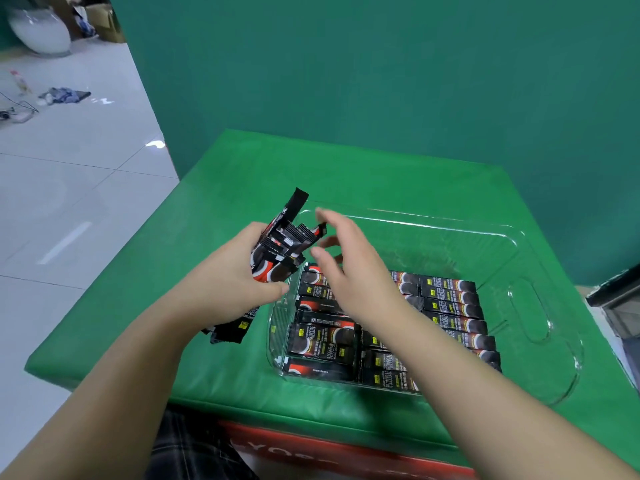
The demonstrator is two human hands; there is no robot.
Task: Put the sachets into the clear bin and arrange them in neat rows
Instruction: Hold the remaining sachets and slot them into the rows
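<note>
A clear plastic bin (540, 306) sits on the green table top (346, 174). Several black and red sachets (450, 299) lie in rows across its near half; the far half is bare. My left hand (239, 278) grips a fanned bunch of sachets (280, 251) just left of the bin's left wall, their ends sticking up and down out of the fist. My right hand (349, 268) hovers over the bin's left part, fingers spread and relaxed, its fingertips close to the top of the bunch. It holds nothing that I can see.
A green backdrop rises behind the table. White tiled floor (69, 188) lies to the left with a white vase and clutter far back. A red box edge (329, 448) shows below the table's front. A dark object stands at the right edge.
</note>
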